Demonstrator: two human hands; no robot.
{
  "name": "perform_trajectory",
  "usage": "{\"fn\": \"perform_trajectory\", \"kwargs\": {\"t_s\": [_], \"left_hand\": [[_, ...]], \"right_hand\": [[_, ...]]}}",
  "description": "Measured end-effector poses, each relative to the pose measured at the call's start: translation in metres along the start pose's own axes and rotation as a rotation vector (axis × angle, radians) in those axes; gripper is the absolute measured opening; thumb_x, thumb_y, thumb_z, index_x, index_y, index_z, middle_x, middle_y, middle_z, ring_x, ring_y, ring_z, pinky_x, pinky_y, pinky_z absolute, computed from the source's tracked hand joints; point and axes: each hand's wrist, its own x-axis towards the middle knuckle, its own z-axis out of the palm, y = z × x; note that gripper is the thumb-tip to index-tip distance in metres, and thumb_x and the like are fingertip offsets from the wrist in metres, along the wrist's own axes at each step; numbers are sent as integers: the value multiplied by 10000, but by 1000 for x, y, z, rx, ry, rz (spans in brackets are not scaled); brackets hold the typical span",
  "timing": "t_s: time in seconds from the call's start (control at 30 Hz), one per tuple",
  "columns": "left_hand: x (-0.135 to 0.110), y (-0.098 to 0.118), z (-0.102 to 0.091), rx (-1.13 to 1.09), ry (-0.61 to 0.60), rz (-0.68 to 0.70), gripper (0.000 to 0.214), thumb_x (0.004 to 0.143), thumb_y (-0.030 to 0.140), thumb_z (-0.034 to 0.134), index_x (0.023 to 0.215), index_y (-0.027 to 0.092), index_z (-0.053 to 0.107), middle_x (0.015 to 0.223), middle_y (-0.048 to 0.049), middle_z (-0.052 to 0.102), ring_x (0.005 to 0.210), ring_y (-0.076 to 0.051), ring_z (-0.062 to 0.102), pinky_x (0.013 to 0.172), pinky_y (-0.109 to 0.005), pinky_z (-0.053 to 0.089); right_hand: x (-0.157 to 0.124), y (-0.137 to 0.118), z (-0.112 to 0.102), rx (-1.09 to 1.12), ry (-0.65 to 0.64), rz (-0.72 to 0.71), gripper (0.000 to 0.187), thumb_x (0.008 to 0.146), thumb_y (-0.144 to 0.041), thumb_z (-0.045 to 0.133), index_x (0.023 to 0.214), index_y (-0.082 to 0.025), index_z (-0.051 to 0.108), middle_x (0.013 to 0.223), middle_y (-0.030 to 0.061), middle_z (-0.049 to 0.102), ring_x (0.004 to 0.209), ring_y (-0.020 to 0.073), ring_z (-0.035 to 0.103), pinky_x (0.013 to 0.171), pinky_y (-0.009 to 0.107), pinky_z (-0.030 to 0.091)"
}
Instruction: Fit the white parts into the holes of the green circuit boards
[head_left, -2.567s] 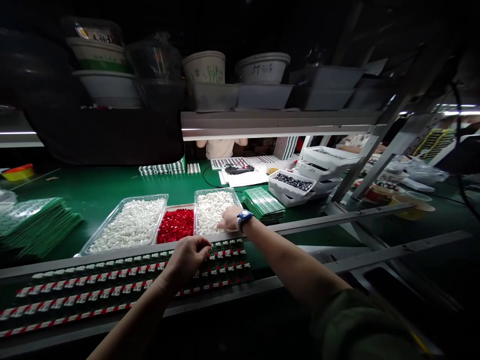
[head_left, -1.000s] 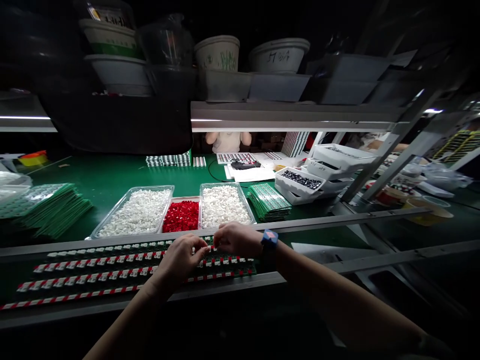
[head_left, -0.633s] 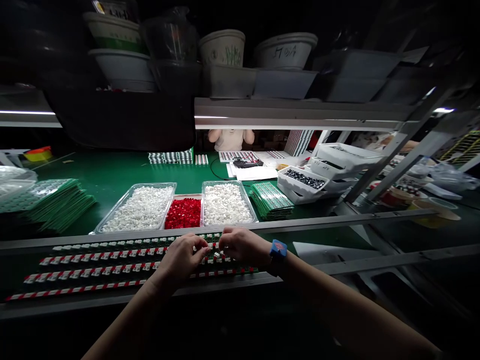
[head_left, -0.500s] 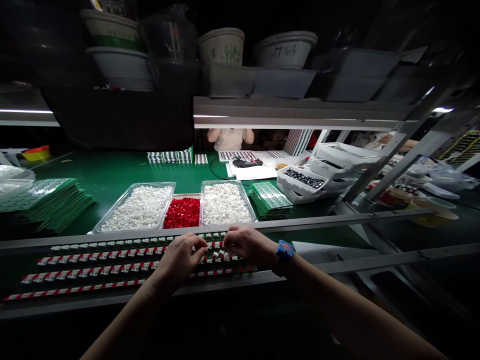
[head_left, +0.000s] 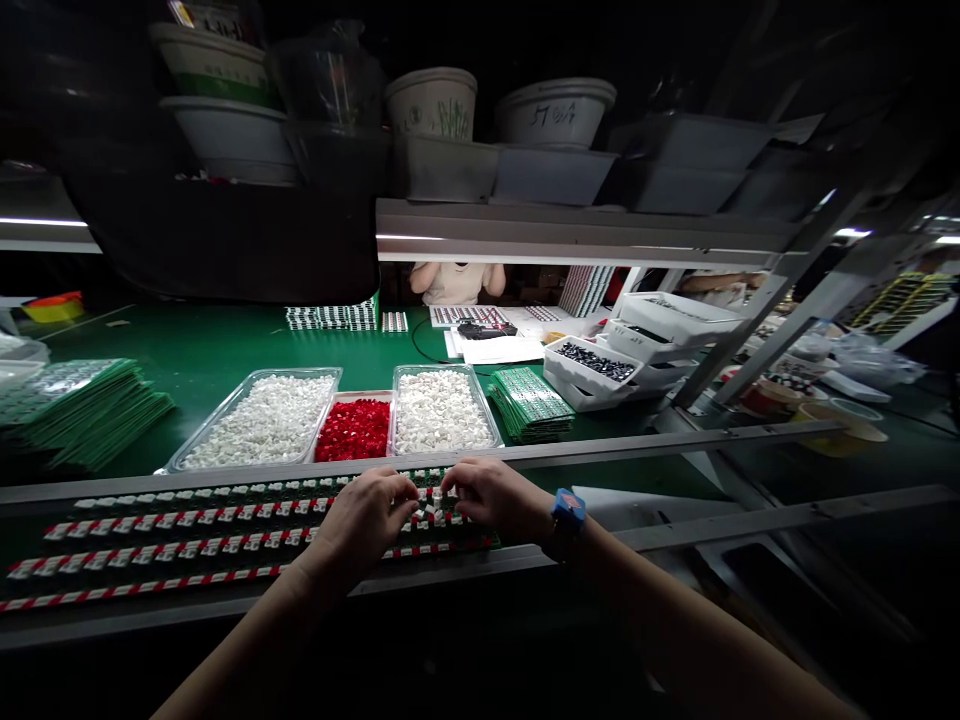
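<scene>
White and red parts [head_left: 214, 548] line the boards [head_left: 187, 534] left of the left hand [head_left: 367, 512], those rows apparently done. Between it and the right hand [head_left: 491, 495], loose white pieces [head_left: 439, 514] lie over the boards, seemingly not yet seated. Both hands are half-curled; whether either grips a piece cannot be told. Filled trays [head_left: 491, 426] sit just beyond.

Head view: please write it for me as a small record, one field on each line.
Left hand: bent over the boards; whether it grips anything is too small to tell
Right hand: opposite, also over the boards; grip unclear
Right wrist: blue watch
Between hands: small white pieces
Behind boards, left to right: white parts, red parts, more white parts, green stack
Across the bench: a person
</scene>
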Motion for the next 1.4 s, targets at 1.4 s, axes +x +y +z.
{"fn": "perform_trajectory", "kwargs": {"t_s": [1.4], "left_hand": [[17,29,3,-243,144,39,191,826,285,517,824,167,667,688,-22,642,618,-162,584,594,-257,443]], "right_hand": [[6,-9,-14,1299,72,378,418,557,-271,836,914,-106,696,822,42,696,761,134,646,818,294,463]]}}
